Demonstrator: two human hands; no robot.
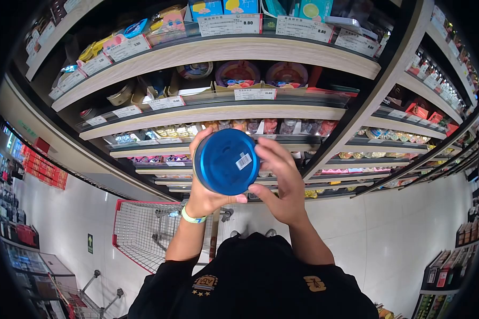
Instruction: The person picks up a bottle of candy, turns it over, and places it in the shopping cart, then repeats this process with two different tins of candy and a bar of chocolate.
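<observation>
Both my hands hold up a round blue tin (224, 161) in front of the shop shelves, its flat face turned toward me with a small white barcode sticker on it. My left hand (203, 195) grips the tin from below and from its left side, and a light green band sits on that wrist. My right hand (281, 183) clasps the tin's right edge, fingers curled over the rim.
Curved wooden shelves (213, 112) with price tags carry round tins, jars and packets right behind the tin. A red-rimmed wire shopping cart (143, 234) stands at my lower left on the white floor. More shelving runs along the right and far left.
</observation>
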